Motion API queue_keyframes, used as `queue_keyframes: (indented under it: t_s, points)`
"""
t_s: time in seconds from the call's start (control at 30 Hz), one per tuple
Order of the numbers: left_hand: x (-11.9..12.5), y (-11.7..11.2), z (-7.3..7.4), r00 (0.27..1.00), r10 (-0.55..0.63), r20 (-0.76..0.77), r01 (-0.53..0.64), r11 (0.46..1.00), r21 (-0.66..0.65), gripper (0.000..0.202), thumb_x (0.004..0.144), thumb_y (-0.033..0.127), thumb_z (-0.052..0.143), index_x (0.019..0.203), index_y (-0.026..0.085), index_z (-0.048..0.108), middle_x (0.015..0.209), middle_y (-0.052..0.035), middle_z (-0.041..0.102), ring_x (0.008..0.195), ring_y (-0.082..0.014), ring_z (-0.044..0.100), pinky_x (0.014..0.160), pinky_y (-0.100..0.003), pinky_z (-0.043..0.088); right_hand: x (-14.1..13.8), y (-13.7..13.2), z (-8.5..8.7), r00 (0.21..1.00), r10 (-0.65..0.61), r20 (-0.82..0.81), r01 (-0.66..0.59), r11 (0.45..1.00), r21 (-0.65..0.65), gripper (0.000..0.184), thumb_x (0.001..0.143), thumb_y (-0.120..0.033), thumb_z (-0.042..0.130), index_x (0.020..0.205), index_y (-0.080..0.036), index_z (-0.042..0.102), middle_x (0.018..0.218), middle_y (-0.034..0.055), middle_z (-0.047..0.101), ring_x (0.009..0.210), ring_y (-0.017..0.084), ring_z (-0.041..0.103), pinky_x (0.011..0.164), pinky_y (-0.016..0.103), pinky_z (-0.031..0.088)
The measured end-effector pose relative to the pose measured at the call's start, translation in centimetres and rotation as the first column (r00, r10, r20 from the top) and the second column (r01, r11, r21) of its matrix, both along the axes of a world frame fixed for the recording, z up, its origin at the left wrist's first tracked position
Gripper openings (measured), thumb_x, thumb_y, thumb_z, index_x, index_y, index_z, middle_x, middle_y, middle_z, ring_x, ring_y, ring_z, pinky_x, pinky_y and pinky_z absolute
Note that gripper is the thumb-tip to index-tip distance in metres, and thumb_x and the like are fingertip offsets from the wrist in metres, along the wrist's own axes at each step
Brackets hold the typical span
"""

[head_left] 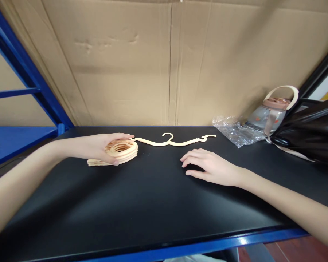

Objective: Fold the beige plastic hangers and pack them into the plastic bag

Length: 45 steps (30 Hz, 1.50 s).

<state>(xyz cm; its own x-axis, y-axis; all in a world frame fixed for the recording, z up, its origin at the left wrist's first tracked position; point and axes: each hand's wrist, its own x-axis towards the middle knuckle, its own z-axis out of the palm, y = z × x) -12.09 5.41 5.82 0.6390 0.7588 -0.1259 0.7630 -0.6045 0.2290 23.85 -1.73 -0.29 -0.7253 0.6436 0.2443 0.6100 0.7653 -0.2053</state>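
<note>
My left hand (105, 145) is wrapped round a stack of several pale peach plastic hangers (123, 152) lying on the black table top (153, 196), thumb under and fingers over the stack. A single hanger of the same colour (175, 141) lies flat behind it, hook pointing to the cardboard wall. My right hand (210, 166) rests palm down on the table, fingers spread and holding nothing, a short way in front of the right end of that single hanger.
A crumpled clear plastic bag (232, 131) lies at the back right. Beside it stand a clear water jug with a pink lid and strap (270, 112) and a black bag (308, 134). A cardboard wall (164, 62) closes the back; blue shelf rails (24, 72) run at left.
</note>
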Motion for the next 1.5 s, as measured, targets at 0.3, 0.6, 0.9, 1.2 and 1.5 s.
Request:
queue_keyframes:
  t_s: [0.3, 0.6, 0.9, 1.2, 1.5]
  points:
    - [-0.1, 0.8, 0.1, 0.993, 0.103, -0.056, -0.108, 0.99, -0.093, 0.082, 0.075, 0.039, 0.066, 0.146, 0.029, 0.028, 0.154, -0.0011, 0.031, 0.13, -0.0218, 0.042, 0.106, -0.028, 0.032, 0.3, 0.1, -0.2, 1.0, 0.013, -0.007, -0.013, 1.0, 0.011, 0.023, 0.094, -0.035, 0.05, 0.105, -0.019, 0.062, 0.114, 0.0057, 0.063, 0.103, 0.019, 0.058, 0.092, 0.036, 0.044]
    - [-0.1, 0.7, 0.1, 0.997, 0.081, -0.016, -0.082, 0.993, -0.086, 0.079, 0.073, 0.042, 0.068, 0.144, 0.027, 0.034, 0.149, -0.0016, 0.04, 0.125, -0.0226, 0.047, 0.102, -0.028, 0.035, 0.2, 0.1, -0.2, 1.0, 0.012, -0.009, -0.012, 1.0, 0.004, 0.023, 0.094, -0.035, 0.05, 0.105, -0.019, 0.062, 0.113, 0.0059, 0.063, 0.103, 0.019, 0.057, 0.092, 0.036, 0.044]
    - [0.0, 0.8, 0.2, 0.995, 0.094, -0.038, -0.098, 0.988, -0.121, 0.079, 0.074, 0.04, 0.068, 0.144, 0.03, 0.032, 0.151, 0.0003, 0.036, 0.128, -0.0211, 0.044, 0.106, -0.026, 0.031, 0.1, 0.1, 0.0, 1.0, 0.009, -0.004, -0.009, 1.0, -0.005, 0.022, 0.094, -0.034, 0.051, 0.105, -0.019, 0.062, 0.113, 0.0056, 0.063, 0.102, 0.019, 0.058, 0.093, 0.036, 0.045]
    - [0.5, 0.3, 0.0, 0.99, 0.096, -0.099, -0.105, 0.99, -0.097, 0.085, 0.069, 0.035, 0.067, 0.145, 0.026, 0.03, 0.149, -0.0018, 0.039, 0.123, -0.0244, 0.047, 0.102, -0.028, 0.034, 0.4, 0.8, -0.6, 0.995, -0.033, -0.099, 0.034, 0.999, 0.007, 0.02, 0.093, -0.034, 0.051, 0.106, -0.022, 0.061, 0.122, 0.0062, 0.058, 0.115, 0.02, 0.054, 0.099, 0.038, 0.044]
    - [0.6, 0.6, -0.2, 0.985, 0.101, -0.141, -0.107, 0.994, -0.034, 0.072, 0.068, 0.035, 0.065, 0.137, 0.025, 0.043, 0.144, -0.0006, 0.045, 0.114, -0.0218, 0.052, 0.093, -0.024, 0.039, 1.7, 3.0, -1.9, 0.962, -0.246, -0.116, 0.249, 0.968, 0.009, 0.05, 0.092, -0.048, 0.047, 0.136, -0.024, 0.046, 0.143, 0.0093, 0.047, 0.132, 0.026, 0.043, 0.108, 0.048, 0.035]
